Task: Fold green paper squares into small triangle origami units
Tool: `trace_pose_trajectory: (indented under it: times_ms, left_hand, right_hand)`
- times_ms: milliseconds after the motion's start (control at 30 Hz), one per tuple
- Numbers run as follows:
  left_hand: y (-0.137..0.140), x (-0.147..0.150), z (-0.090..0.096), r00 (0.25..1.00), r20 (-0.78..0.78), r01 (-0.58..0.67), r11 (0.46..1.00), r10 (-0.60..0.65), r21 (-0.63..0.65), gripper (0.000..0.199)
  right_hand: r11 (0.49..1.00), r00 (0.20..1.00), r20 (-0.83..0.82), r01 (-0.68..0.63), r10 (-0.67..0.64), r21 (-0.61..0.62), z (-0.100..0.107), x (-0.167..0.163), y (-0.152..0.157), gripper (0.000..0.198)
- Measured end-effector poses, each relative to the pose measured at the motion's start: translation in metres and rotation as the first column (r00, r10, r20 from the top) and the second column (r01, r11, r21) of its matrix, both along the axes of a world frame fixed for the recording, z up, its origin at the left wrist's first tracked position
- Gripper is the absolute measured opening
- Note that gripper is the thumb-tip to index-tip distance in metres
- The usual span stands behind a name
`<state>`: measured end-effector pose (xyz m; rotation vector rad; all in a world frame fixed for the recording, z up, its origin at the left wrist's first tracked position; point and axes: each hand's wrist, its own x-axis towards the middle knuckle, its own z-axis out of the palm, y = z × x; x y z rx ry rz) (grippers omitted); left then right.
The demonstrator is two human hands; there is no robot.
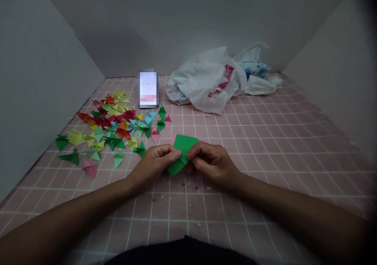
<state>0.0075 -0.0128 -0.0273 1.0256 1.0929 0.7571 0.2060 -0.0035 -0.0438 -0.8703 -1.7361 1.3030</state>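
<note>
Grip: left hand (159, 159) and right hand (216, 163) both pinch green folded paper (185, 143). Matching the edges before pressing should keep each crease crisp.

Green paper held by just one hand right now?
No, the left hand pinches the green paper at its left side while the right hand has its fingertips on the right side.

We see a phone (148, 88), its lit screen pixelated, near the grey back wall (176, 17). To its right we find a crumpled white bag (203, 76) with red print and, beside it, a blue-patterned bundle (255, 68), all on a white-gridded pink surface (282, 147).
</note>
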Motion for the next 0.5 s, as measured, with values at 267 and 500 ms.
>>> trace_pose_trajectory:
  times_ms: [267, 500]
  left_hand:
    - [0.0010, -0.0011, -0.0024, 0.999, -0.010, -0.036, 0.999, 0.037, 0.015, 0.032]
    - [0.0001, -0.0005, -0.0009, 0.998, 0.001, -0.056, 0.996, 0.056, 0.067, 0.025]
  right_hand:
    - [0.999, 0.997, -0.071, -0.044, 0.044, -0.005, -0.0077, -0.0013, 0.0027, 0.014]
    - [0.984, 0.974, -0.223, -0.086, 0.049, -0.158, -0.0074, -0.0056, 0.0021, 0.013]
